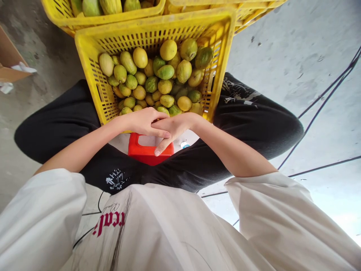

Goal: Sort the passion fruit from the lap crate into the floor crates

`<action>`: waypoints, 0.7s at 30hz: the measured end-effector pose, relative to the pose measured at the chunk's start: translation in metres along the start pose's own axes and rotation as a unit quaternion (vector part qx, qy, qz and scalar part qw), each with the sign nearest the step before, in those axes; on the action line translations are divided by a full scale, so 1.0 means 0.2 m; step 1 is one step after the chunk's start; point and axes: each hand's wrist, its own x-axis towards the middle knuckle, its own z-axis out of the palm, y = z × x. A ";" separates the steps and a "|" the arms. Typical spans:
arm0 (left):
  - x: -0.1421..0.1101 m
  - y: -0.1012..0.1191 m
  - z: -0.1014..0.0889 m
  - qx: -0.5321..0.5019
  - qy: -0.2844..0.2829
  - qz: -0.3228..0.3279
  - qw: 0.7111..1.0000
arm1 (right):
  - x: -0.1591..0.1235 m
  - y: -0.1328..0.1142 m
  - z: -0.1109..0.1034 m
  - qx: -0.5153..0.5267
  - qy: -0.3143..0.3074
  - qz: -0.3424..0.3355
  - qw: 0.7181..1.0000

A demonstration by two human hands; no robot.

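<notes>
My left hand and my right hand overlap in front of me, touching each other. Both thumbs are stretched out and nothing is held in either hand. Some fingers are hidden where the hands cross. Just beyond them is a yellow slotted plastic crate, tilted toward me between my legs. Inside lie many oval, lemon-like fruits, some yellow, some green. Below my hands, partly covered by them, sits a red plastic object with a handle-like opening.
Behind the near crate stand more yellow crates, the left one holding larger green-yellow fruits. A cardboard box is at far left. Black cables cross the grey floor on the right. A small white and blue cap lies by the red object.
</notes>
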 end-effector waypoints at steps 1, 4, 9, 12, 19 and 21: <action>0.00 -0.01 0.00 0.000 -0.003 -0.007 1.000 | 0.01 0.00 0.01 0.000 -0.008 -0.001 1.000; 0.00 -0.02 0.00 -0.008 -0.016 -0.037 0.999 | 0.05 0.01 0.06 0.002 0.065 -0.045 0.997; 0.00 -0.01 -0.01 -0.015 0.008 -0.054 0.998 | 0.06 0.04 0.11 0.005 0.159 -0.103 0.982; 0.00 -0.01 -0.02 -0.066 0.006 -0.073 0.995 | 0.05 0.05 0.10 0.010 0.187 -0.122 0.975; -0.01 -0.04 -0.06 -0.121 -0.039 -0.048 0.991 | 0.06 0.06 0.10 -0.001 0.199 -0.157 0.967; -0.01 -0.06 -0.07 -0.113 -0.063 -0.048 0.990 | 0.07 0.06 0.11 -0.010 0.202 -0.164 0.966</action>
